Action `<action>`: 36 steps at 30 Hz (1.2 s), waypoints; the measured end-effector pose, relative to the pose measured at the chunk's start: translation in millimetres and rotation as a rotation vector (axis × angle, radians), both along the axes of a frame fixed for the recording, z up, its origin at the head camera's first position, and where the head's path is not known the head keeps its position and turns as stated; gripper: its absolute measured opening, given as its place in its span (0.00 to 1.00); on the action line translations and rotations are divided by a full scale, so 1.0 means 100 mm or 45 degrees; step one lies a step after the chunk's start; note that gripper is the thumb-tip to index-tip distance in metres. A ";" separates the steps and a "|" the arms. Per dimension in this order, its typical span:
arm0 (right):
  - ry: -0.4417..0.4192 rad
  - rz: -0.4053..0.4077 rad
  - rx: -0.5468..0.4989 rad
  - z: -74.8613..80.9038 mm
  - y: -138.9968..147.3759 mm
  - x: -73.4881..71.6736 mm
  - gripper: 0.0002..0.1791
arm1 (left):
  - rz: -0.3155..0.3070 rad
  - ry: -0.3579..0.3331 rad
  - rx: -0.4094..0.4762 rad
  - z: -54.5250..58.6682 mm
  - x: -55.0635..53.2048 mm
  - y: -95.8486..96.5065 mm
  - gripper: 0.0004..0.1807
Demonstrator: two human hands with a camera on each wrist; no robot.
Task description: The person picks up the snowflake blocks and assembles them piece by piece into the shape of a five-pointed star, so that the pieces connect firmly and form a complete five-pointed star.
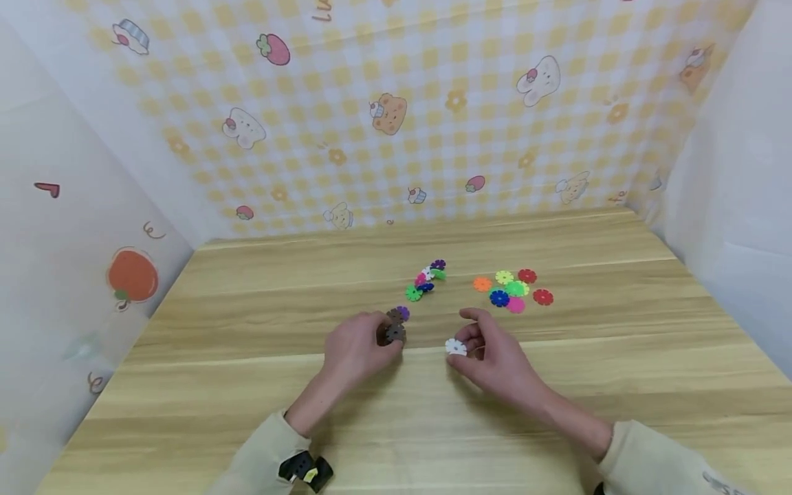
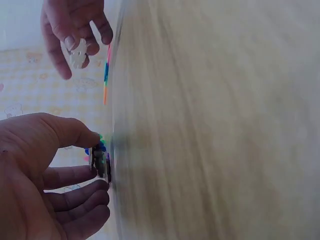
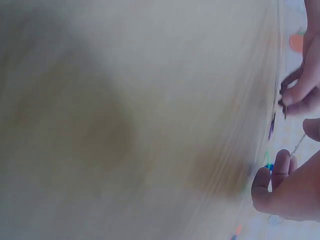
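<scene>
My left hand point(image 1: 357, 346) pinches a dark brown notched disc point(image 1: 396, 333) between thumb and fingers, low over the table. More brown and a purple notched disc point(image 1: 403, 313) adjoin it; how they are joined is hard to tell. In the left wrist view the held brown disc point(image 2: 100, 162) stands on edge by the thumb tip. To the right, my right hand point(image 1: 498, 354) holds a white notched disc point(image 1: 456, 347) between thumb and fingers, raised off the wood. The left wrist view shows that white disc point(image 2: 78, 54) too. A gap separates the two hands.
Beyond the hands lies a cluster of joined discs in green point(image 1: 413, 293), pink, white, blue and purple. Loose discs, among them orange point(image 1: 482, 284), dark blue point(image 1: 499, 298) and red point(image 1: 543, 297), lie at the right. A checked cloth point(image 1: 427, 151) hangs behind the wooden table point(image 1: 247, 289).
</scene>
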State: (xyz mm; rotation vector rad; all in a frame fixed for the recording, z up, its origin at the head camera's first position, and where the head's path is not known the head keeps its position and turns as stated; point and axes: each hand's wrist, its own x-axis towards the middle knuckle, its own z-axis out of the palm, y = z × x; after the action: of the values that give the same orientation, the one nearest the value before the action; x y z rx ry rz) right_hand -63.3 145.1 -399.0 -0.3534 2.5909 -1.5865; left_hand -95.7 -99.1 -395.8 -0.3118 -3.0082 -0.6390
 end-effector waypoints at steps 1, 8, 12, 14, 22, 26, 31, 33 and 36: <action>0.001 0.011 -0.014 0.00 -0.03 0.02 0.38 | -0.011 0.021 0.011 0.01 0.02 0.01 0.14; 0.035 0.112 -0.064 -0.04 -0.10 0.07 0.38 | -0.159 -0.050 0.420 0.03 0.18 0.09 0.17; 0.071 0.189 -0.106 -0.07 -0.11 0.08 0.35 | -0.261 -0.164 0.718 0.01 0.29 0.11 0.15; 0.081 0.209 -0.133 -0.07 -0.12 0.08 0.33 | -0.289 -0.167 0.780 0.01 0.32 0.12 0.12; 0.097 0.238 -0.219 -0.05 -0.15 0.07 0.31 | -0.257 -0.337 0.967 0.05 0.34 0.16 0.11; 0.071 0.256 -0.268 -0.04 -0.17 0.08 0.31 | -0.244 -0.421 1.047 0.03 0.35 0.16 0.11; 0.033 0.254 -0.323 -0.03 -0.15 0.07 0.30 | -0.279 -0.482 1.135 0.04 0.33 0.16 0.12; 0.025 0.248 -0.343 -0.02 -0.14 0.07 0.30 | -0.281 -0.510 1.181 0.05 0.32 0.16 0.14; 0.014 0.239 -0.368 -0.01 -0.14 0.08 0.29 | -0.266 -0.541 1.240 0.06 0.31 0.16 0.17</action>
State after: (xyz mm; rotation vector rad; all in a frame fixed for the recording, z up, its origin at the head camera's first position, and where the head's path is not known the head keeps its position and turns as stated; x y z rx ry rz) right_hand -55.8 131.5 -400.0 -0.6076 2.2554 -1.8910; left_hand -65.2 -82.6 -390.0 -0.4516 -2.5501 -2.2648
